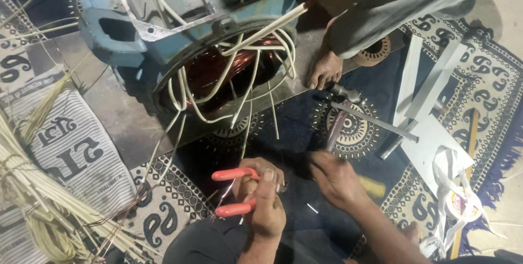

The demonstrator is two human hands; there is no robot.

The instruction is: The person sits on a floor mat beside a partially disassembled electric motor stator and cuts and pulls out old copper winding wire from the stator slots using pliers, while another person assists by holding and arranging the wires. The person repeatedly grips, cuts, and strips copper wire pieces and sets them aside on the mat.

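Red-handled pliers (234,192) are gripped in the left hand (264,198); a hammer (339,117) handle is clasped by the right hand (335,177), on the patterned rug (490,84). The motor's copper windings (218,73) nearby could be nicked by a careless swing.

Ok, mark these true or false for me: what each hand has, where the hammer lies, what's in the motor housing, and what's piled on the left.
1. The left hand holds pliers with red handles. True.
2. The right hand holds the hammer. False: the hammer lies on the patterned mat, just beyond that hand.
3. The blue motor housing shows copper windings with pale sleeved leads trailing out. True.
4. A pile of screwdrivers lies at the left. False: it is a bundle of pale thin sticks.
5. A bare foot rests near the housing. True.
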